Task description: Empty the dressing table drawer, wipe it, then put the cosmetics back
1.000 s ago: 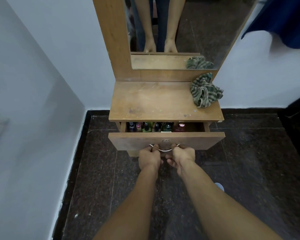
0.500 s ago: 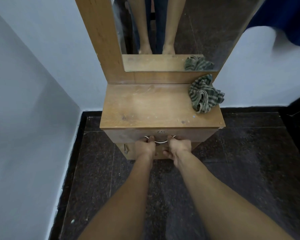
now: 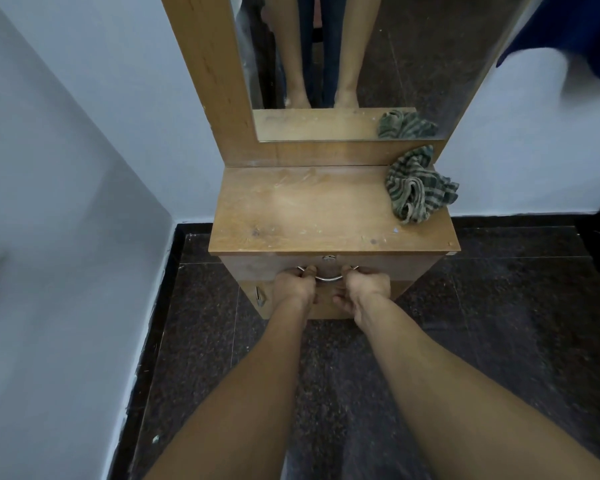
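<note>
l hand (image 3: 293,285), r hand (image 3: 368,285) grip drawer handle (image 3: 328,279)

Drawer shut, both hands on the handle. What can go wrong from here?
1. The left hand and right hand crowd one small metal handle. Their curled fingers may slip off or get pinched against the drawer front.
2. The striped cloth lies at the right rear edge of the dressing table, seemingly overhanging. A jolt could drop it to the floor.
3. The dressing table is narrow under a tall mirror, so a hard tug might rock it.
</note>
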Available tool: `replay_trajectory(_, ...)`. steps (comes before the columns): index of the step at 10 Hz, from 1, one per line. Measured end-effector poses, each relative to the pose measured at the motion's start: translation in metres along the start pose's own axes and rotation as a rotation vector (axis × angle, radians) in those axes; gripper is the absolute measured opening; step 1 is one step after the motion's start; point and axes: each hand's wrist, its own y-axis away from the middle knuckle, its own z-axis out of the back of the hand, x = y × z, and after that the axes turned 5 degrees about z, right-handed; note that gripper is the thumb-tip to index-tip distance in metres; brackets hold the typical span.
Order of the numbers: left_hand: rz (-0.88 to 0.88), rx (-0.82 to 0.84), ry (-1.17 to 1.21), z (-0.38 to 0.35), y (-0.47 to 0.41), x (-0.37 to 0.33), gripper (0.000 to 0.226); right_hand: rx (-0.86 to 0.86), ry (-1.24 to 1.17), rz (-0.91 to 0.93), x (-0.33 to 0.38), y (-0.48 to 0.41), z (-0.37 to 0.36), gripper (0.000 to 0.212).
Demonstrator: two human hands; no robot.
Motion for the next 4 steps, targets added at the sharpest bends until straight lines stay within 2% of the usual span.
replay_trajectory(1,-0.065,-0.037,-0.297,0.004,0.005,-0.002,0.037,0.014,0.163,0.046,-0.001,0.012,0.011,0.025)
replay_trajectory(2,-0.258,-0.24,-0.642,0.015,0.05,-0.009,0.045,0.054,0.541,0.285,0.0,0.038,0.026,0.04)
replay_trajectory(3,-0.507,-0.325,-0.888,0.026,0.103,-0.014,0.047,0.117,0.894,0.598,0.022,0.085,0.046,0.041)
replay_trajectory(4,-0.719,-0.383,-0.906,0.041,0.138,-0.048,0.038,0.108,0.972,0.893,0.071,0.133,0.063,0.04)
